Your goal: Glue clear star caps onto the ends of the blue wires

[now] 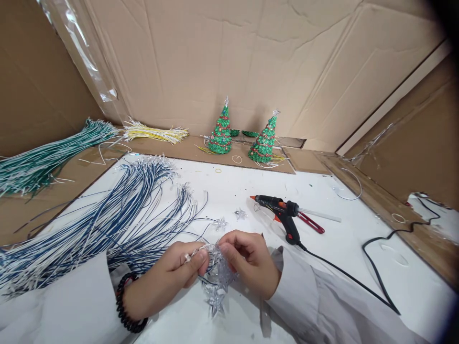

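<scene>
Low in the middle of the head view, my two hands meet over the table. My left hand [179, 267] is closed around several thin wires with small clear tips [191, 254] poking out past the thumb. From the right, my right hand [251, 263] pinches what looks like a clear plastic star, its fingers partly covering it. Several clear stars [216, 302] hang in a cluster below and between the hands. Just beyond the fingers, two loose clear stars [241, 214] lie on the white tabletop [229, 188]. A large bundle of blue and white wires [118, 210] spreads beside my left forearm.
An orange-tipped black glue gun [281, 210] lies right of centre, its cord [344, 274] trailing right, beside a red-handled tool [311, 223]. Two small decorated Christmas trees [220, 131] stand at the back. Green wires [53, 153] and yellow wires [156, 132] lie left, near cardboard walls [201, 57].
</scene>
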### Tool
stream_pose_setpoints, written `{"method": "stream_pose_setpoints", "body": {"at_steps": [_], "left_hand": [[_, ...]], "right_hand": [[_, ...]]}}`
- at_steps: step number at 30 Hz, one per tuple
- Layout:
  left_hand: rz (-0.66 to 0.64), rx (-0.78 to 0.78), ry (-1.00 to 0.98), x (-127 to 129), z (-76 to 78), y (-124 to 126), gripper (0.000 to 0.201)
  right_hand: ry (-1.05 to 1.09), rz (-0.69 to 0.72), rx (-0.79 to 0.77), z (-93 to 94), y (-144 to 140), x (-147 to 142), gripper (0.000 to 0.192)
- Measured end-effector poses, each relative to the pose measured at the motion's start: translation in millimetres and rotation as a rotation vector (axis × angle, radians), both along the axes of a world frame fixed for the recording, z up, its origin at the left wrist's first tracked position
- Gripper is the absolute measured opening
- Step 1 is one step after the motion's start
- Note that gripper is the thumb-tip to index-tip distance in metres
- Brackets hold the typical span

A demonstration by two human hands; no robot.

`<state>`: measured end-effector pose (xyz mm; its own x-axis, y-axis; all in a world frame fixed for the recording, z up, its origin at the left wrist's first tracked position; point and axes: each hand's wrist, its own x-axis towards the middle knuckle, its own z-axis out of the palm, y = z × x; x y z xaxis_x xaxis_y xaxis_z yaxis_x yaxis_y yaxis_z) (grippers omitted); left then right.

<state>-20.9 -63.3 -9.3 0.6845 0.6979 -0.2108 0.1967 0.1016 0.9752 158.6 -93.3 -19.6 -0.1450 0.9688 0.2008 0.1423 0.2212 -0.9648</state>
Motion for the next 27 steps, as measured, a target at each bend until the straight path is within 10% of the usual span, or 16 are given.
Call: {"method": "stream_pose_setpoints", "body": {"at_steps": [27], "left_hand": [[-0.004, 0.032, 0.050, 1.6, 5.1, 3.2, 0.041]], "right_hand": [[-0.057, -0.025, 0.020, 2.2, -0.1, -0.6, 0.020]]}}
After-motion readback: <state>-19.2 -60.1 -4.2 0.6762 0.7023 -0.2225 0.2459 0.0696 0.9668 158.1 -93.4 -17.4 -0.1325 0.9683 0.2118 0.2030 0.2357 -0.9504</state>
